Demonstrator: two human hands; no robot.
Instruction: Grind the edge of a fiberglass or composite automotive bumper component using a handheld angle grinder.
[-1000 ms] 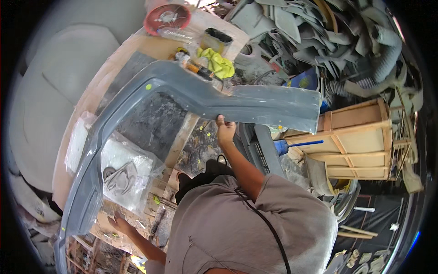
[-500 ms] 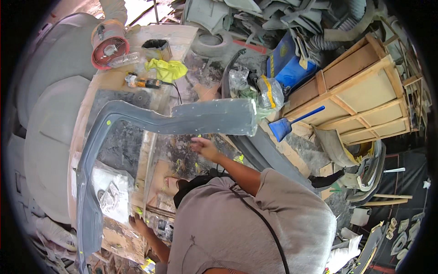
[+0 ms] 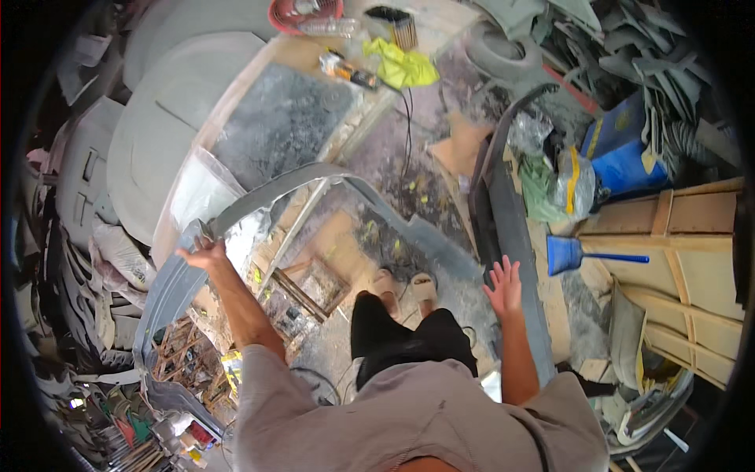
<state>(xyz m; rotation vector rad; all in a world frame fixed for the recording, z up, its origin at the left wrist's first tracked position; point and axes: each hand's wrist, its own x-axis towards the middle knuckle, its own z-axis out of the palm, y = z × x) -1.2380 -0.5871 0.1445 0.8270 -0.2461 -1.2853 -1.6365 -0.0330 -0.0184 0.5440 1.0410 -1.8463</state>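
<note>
A long grey moulded body panel [image 3: 177,287] bends in a wide arch in front of me, over the edge of the workbench [image 3: 283,106]. My left hand [image 3: 203,253] is on its left stretch, fingers at the panel's edge and thumb sticking out to the left; it appears to grip there, though part of the fingers is hidden. From there the panel curves over to the right, and its far arm ends short of my right hand [image 3: 505,287]. That hand is raised with its fingers spread, apart from the panel and holding nothing.
On the bench lie an orange-and-black power tool [image 3: 346,71] with a cord, a yellow cloth [image 3: 401,63] and white plastic sheeting [image 3: 206,189]. A dark curved bumper-like part [image 3: 503,204] stands at right, near a blue dustpan [image 3: 565,255], a blue bin [image 3: 621,145] and a wooden-framed crate [image 3: 668,252].
The panel has tipped and dropped lower, its right end swinging down toward me. My left hand has moved up onto it; my right hand has moved right and opened. The view has shifted.
</note>
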